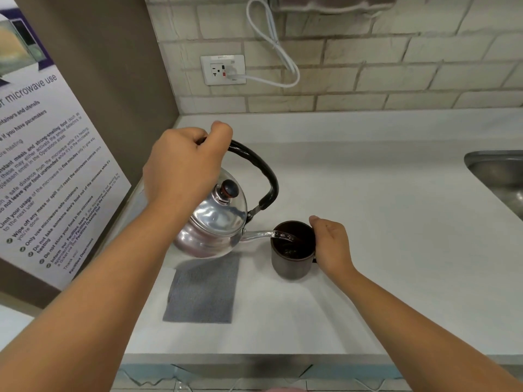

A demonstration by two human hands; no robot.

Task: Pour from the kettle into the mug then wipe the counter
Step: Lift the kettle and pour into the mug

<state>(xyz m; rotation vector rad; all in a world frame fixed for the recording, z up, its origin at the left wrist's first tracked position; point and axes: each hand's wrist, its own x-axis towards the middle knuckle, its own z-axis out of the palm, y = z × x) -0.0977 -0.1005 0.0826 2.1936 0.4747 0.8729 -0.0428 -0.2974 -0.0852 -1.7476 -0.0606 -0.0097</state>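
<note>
A: We start at the kettle [215, 222]. What is its attitude?

B: We read it as tilted, held clear of the desk [368, 222], its spout [256, 235] lowered toward the right grip. A clear stream leaves the spout tip and lands inside the mug [293, 250].

A: State of the left grip [184, 168]?

B: We see it clamped together around the top of the black arched handle [263, 176], fingers wrapped fully; the kettle body hangs below and just right of that grip. The lid knob [229, 188] sits directly under the knuckles.

A: And the right grip [332, 244]?

B: We see it closed against the mug's right side, thumb near the rim. The mug handle is hidden behind the palm, so we cannot tell how the fingers sit on it. The mug stands upright on the desk, just left of this grip, dark liquid inside.

A: Surroundings?

B: A grey cloth [202, 292] lies flat on the desk, below the left grip and under the kettle's shadow, left of the mug and apart from it. Well to the right of the right grip we see the corner of a steel sink [498, 176]. Beyond both grips, on the tiled wall, a white cord [271, 41] is plugged into an outlet [223, 69]. Left of the left grip, a microwave-use notice [51, 165] covers the side panel.
</note>
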